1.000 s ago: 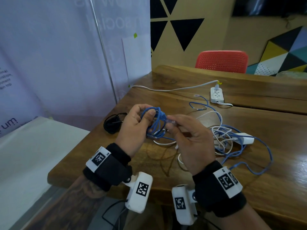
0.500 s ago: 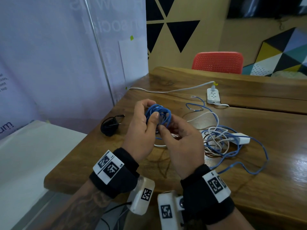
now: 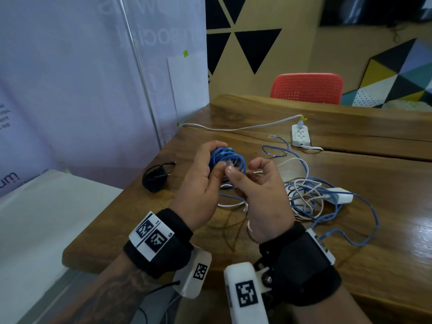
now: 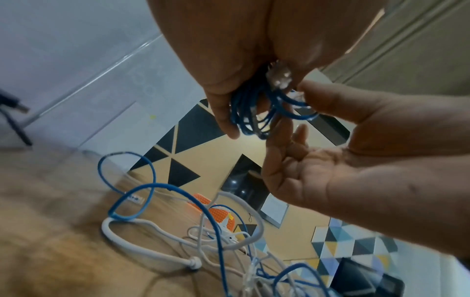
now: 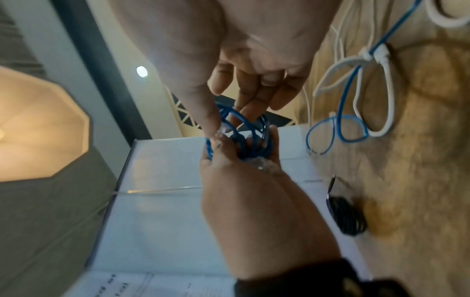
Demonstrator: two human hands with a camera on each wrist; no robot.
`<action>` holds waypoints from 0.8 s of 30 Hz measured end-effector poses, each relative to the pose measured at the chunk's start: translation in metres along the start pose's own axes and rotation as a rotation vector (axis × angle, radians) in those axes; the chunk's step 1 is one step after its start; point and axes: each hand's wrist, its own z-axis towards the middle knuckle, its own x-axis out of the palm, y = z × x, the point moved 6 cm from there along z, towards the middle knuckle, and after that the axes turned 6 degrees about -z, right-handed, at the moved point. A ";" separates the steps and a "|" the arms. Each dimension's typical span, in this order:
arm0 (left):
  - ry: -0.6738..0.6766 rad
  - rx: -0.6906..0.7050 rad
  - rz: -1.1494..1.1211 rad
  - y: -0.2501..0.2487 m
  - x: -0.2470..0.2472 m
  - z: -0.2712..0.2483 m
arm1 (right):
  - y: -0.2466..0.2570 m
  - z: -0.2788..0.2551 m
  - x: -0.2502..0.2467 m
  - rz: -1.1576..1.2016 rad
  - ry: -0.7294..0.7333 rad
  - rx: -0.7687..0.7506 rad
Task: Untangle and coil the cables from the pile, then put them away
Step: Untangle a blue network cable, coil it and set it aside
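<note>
Blue network cable (image 3: 228,160), light and springy, sits coiled in the left grip (image 3: 201,183), fingers curled round the loops; the right grip (image 3: 261,195) pinches its clear plug end just beside. Best held across all loops, or they spring apart.

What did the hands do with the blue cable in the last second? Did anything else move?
The left hand kept gripping the blue coil and lifted it a little. The right hand moved from the coil's right side to its front, fingertips now at the clear plug. The coil looks tighter and rounder. The tangled pile, black cable bundle and power strip stayed where they were on the table.
</note>
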 end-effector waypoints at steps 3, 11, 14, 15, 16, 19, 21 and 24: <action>-0.019 -0.050 -0.089 0.003 -0.003 0.003 | -0.001 0.000 0.005 0.113 0.063 0.049; -0.122 -0.165 -0.425 0.002 -0.008 0.010 | 0.022 0.005 -0.005 -0.134 -0.049 -0.242; -0.111 -0.234 -0.599 0.006 -0.006 0.013 | 0.027 0.007 -0.004 -0.312 -0.056 -0.367; -0.095 -0.270 -0.679 0.007 -0.004 0.014 | 0.029 0.007 -0.005 -0.372 -0.060 -0.421; -0.075 -0.298 -0.739 0.008 -0.001 0.013 | 0.031 0.006 -0.006 -0.452 -0.062 -0.492; -0.066 -0.333 -0.737 0.011 0.001 0.012 | 0.030 -0.003 -0.003 -0.743 -0.021 -0.682; -0.066 -0.315 -0.639 0.013 -0.003 0.011 | 0.024 -0.005 -0.001 -0.795 0.018 -0.614; -0.035 -0.278 -0.478 0.017 -0.005 0.010 | 0.022 0.000 -0.003 -0.748 -0.028 -0.554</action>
